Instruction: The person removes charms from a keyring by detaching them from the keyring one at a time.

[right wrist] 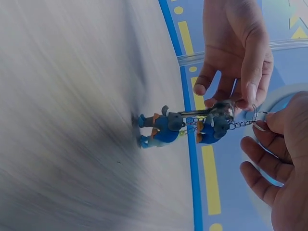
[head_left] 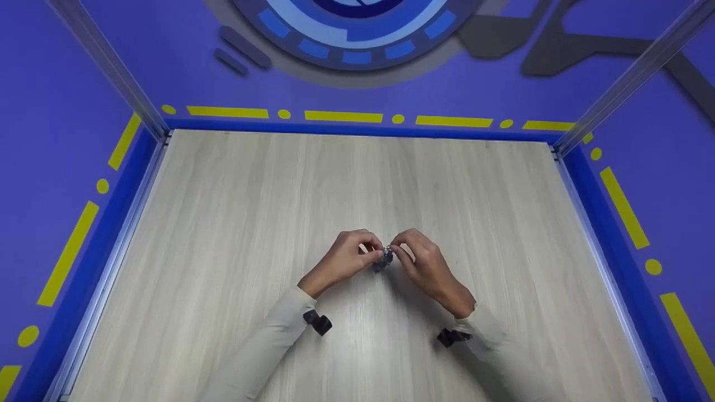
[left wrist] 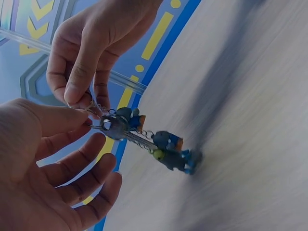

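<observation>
Item, nearest the wearer: two pale sleeves point(head_left: 262, 346), each with a dark wrist camera mount point(head_left: 317, 322) strapped on.

Item: left hand point(head_left: 343, 259), thumb and forefinger pinching a metal split ring point(left wrist: 91, 108); the remaining fingers hang loosely spread below it, holding nothing.

Item: right hand point(head_left: 422, 259), thumb and forefinger pinching the same ring from the opposite side. The fingertips of the two hands nearly meet; neither hand is plainly nearer.

Item: keychain point(head_left: 382, 261), held between the two hands above the middle of the table. It comprises the ring, a silver key point(left wrist: 126, 134), short chains, and two small blue-and-grey figurines point(right wrist: 163, 129) with orange patches. The long axis runs from the ring down toward the tabletop, so the figurines hang at the far end, away from both palms. The lowest figurine sits at or just above the surface; contact cannot be told.

Item: pale wood-grain table point(head_left: 279, 190), bordered by a blue rail point(head_left: 357, 129).

Item, farthest: purple surround with yellow dashes point(head_left: 343, 116) and a blue circular emblem point(head_left: 357, 28).
</observation>
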Motion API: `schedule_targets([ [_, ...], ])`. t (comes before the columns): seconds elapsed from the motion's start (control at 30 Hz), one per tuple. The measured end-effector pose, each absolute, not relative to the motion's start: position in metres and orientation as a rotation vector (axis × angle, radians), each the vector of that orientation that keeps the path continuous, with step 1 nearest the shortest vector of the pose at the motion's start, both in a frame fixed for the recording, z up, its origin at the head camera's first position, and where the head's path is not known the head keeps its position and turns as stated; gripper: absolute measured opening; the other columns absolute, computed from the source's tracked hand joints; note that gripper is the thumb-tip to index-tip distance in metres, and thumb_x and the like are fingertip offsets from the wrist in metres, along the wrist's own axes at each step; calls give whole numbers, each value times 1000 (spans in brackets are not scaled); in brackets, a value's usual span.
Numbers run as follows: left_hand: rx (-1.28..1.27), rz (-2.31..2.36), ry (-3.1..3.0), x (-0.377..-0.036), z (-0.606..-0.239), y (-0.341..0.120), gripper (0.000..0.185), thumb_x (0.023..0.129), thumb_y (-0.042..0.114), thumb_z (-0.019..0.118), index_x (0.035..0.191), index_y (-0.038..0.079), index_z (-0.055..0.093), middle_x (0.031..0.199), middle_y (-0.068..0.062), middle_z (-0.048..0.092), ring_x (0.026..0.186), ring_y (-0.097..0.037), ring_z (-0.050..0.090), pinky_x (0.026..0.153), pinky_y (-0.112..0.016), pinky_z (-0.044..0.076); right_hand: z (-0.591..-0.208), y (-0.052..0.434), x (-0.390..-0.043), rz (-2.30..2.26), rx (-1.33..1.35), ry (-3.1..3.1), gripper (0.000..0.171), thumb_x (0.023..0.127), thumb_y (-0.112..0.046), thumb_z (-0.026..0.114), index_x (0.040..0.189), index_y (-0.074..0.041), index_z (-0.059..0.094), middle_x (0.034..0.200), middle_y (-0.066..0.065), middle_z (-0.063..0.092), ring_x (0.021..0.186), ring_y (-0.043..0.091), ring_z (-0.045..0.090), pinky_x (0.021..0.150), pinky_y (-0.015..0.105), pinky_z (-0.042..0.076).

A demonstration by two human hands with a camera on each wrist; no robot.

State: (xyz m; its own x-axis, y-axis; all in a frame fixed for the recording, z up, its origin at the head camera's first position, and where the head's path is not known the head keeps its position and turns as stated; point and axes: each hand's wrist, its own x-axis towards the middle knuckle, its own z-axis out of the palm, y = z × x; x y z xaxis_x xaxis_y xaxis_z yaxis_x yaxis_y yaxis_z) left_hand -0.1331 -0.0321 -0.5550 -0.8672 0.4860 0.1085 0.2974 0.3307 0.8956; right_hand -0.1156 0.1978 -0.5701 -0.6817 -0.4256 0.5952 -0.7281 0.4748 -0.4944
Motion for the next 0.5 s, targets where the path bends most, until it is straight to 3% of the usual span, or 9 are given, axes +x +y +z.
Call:
schedule_targets([
  [0.13,751,1541,2425,-134,-553,-29,5,100,5,79,96,5,81,97,-3,76,91,-13,67,78,-26,57,-569,197,-115,1029,972,-2324,23,95,12,78,107,-5,67,101,6,71,94,21,72,76,44,62],
  [0.5,691,1647,2368,-133,-558,-32,11,95,2,83,90,12,83,93,6,75,88,-8,66,76,-30,59,-570,200,-115,1113,962,-2285,17,96,7,80,100,-9,75,101,2,71,98,21,68,86,33,56],
])
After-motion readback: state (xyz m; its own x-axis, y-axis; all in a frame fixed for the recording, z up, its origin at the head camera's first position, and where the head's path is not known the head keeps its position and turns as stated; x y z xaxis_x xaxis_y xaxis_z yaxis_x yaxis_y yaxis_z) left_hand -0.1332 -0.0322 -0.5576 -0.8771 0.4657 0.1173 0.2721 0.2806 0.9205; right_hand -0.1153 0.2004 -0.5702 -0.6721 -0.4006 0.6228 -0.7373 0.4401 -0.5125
